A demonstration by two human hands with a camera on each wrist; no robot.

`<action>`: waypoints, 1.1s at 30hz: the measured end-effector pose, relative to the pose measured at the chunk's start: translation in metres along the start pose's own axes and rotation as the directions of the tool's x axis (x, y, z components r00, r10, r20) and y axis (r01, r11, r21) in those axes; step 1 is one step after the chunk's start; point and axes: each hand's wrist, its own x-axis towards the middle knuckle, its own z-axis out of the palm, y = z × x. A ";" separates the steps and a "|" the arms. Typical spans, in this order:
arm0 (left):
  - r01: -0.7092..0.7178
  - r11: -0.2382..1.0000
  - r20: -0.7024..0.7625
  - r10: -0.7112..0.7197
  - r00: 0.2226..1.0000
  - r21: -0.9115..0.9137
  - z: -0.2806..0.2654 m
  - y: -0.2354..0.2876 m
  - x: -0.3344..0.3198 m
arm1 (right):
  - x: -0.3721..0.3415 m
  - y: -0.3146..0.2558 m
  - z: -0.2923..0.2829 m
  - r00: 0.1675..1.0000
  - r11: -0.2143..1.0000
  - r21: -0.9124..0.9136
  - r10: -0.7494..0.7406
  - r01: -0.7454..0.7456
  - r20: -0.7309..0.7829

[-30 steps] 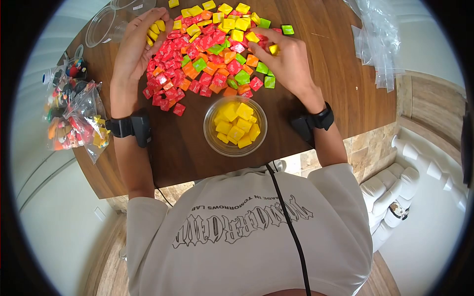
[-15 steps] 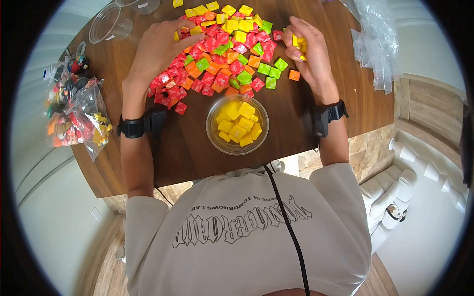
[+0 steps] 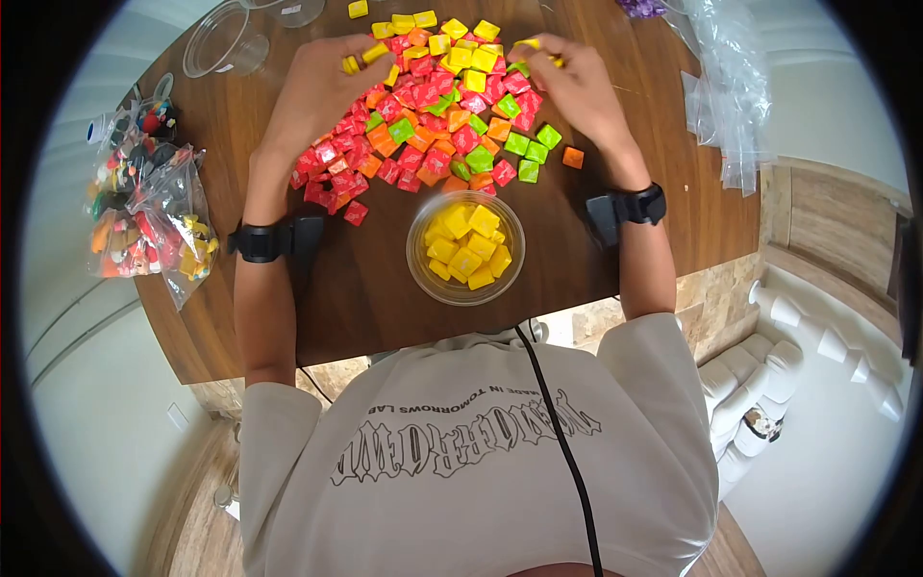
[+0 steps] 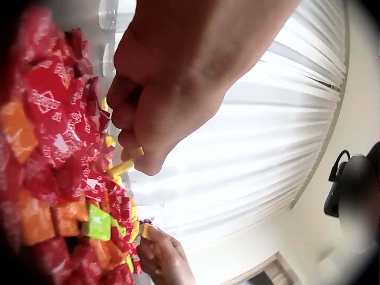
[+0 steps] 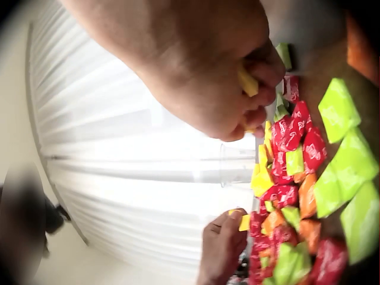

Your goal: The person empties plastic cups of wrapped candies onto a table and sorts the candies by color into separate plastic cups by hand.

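Note:
A pile of red, orange, green and yellow wrapped candies [image 3: 423, 115] covers the far middle of the table. At its left edge the left hand [image 3: 322, 91] holds several yellow candies [image 3: 374, 53]; in the left wrist view that hand [image 4: 169, 101] pinches a yellow piece [image 4: 126, 164] between thumb and finger. The right hand [image 3: 584, 91], over the pile's right side, has its fingers curled round yellow candies, one of which [image 5: 247, 82] shows in the right wrist view. A clear round bowl [image 3: 413, 273] of yellow candies stands nearer the person.
Clear plastic containers [image 3: 216, 38] lie at the back left. Bags of small colourful items [image 3: 154, 212] sit on the left edge, and clear plastic bags [image 3: 726, 91] on the right. A lone orange candy [image 3: 573, 157] lies right of the pile.
The right hand swung out to the right with yellow candies, then came back over the pile. The left hand moved right and turned palm down. Several green candies and an orange one came into view.

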 end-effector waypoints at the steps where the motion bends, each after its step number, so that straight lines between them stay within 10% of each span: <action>1: 0.002 1.000 0.006 -0.002 1.000 -0.002 -0.002 0.003 0.000 | 0.000 0.005 -0.001 1.000 0.956 0.294 0.013 -0.016 0.011; 2: 0.081 0.976 -0.001 -0.083 0.997 -0.205 -0.005 0.006 0.001 | -0.002 0.010 -0.001 1.000 0.955 0.295 0.018 -0.020 0.010; 4: 0.153 0.904 0.010 -0.162 0.987 -0.398 -0.013 0.008 0.005 | -0.009 -0.003 -0.004 0.982 0.518 0.838 0.163 -0.170 0.099; 6: 0.413 0.459 0.278 -0.334 0.901 -0.787 -0.028 -0.005 0.007 | -0.007 -0.008 -0.005 0.974 0.374 0.902 0.148 -0.215 0.171; 7: 0.414 0.459 0.278 -0.335 0.900 -0.786 -0.028 -0.013 0.008 | -0.004 0.003 -0.004 0.968 0.304 0.919 0.053 -0.251 0.246; 8: 0.359 -0.063 0.364 -0.104 0.926 -0.931 -0.025 -0.022 0.010 | -0.003 0.011 -0.003 0.949 0.236 0.927 -0.047 -0.293 0.312; 9: 0.322 -0.576 0.301 0.135 0.944 -0.751 -0.023 -0.027 0.011 | -0.004 0.008 -0.003 0.954 0.368 0.886 0.016 -0.283 0.299; 12: 0.231 -0.656 0.243 0.074 0.967 -0.719 -0.031 -0.013 0.010 | -0.005 -0.023 -0.004 0.967 0.729 0.638 0.160 -0.250 0.196; 17: 0.179 -0.463 0.290 -0.179 0.940 -0.868 -0.031 0.002 0.010 | 0.021 -0.019 -0.009 0.994 0.988 0.143 -0.076 0.065 0.076; 20: 0.246 -0.301 0.318 -0.219 0.923 -0.921 -0.025 -0.014 0.011 | 0.035 -0.033 -0.019 0.992 0.945 -0.308 -0.084 0.109 0.095; 25: 0.308 -0.107 0.326 -0.269 0.906 -0.945 -0.026 -0.042 0.010 | 0.037 -0.037 -0.011 0.988 0.876 -0.469 -0.045 0.111 0.150; 27: 0.399 0.575 0.145 -0.437 0.888 -0.714 -0.029 -0.033 0.010 | 0.039 -0.029 -0.008 0.972 0.840 -0.494 -0.163 0.226 0.167; 28: 0.400 0.577 0.145 -0.437 0.888 -0.712 -0.026 -0.030 0.010 | 0.039 -0.033 -0.009 0.972 0.863 -0.462 -0.122 0.203 0.199; 29: 0.272 0.866 -0.015 -0.306 0.952 -0.420 -0.022 -0.028 0.009 | 0.039 -0.036 -0.010 0.969 0.885 -0.431 -0.083 0.178 0.231; 30: 0.109 0.993 -0.109 -0.113 0.988 -0.043 -0.020 -0.026 0.008 | 0.040 -0.038 -0.010 0.970 0.886 -0.428 -0.085 0.177 0.226; 33: 0.122 0.971 -0.008 -0.122 0.992 0.205 -0.018 -0.026 0.009 | 0.041 -0.036 -0.009 0.941 0.915 -0.372 -0.025 0.158 0.339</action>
